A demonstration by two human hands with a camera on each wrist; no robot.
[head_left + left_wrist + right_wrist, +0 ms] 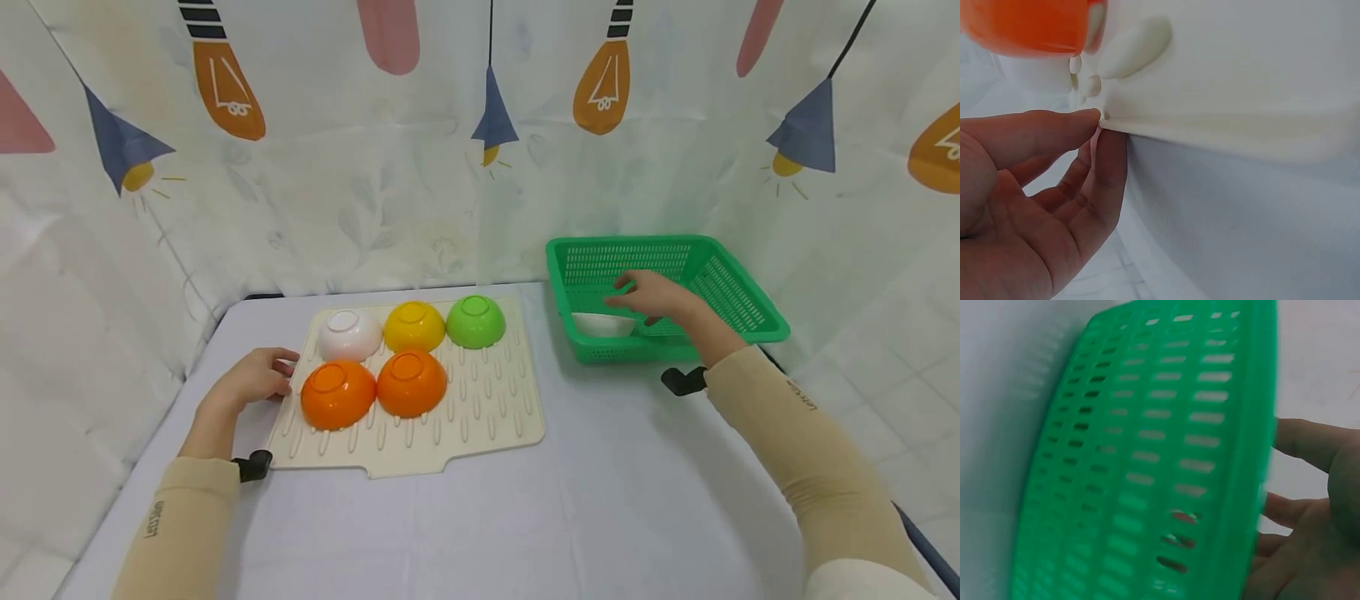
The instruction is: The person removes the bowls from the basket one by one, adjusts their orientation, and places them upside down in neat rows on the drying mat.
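My left hand (255, 375) pinches the left edge of a cream draining mat (487, 417) between thumb and fingertips, as the left wrist view shows. Upside down on that mat sit a white bowl (349, 335), a yellow bowl (415, 327) and a green bowl (476, 322) in the back row. In front of them are two orange bowls, one on the left (337, 395) and one on the right (412, 383). Over the green basket (675, 353) hovers my right hand (652, 296), fingers loosely bent and holding nothing. Just below it a white bowl (602, 325) lies inside the basket.
A white cloth covers the table (510, 533). Behind it hangs a pale curtain (420, 208) printed with lamps and bulbs. The basket stands at the table's back right corner, to the right of the mat.
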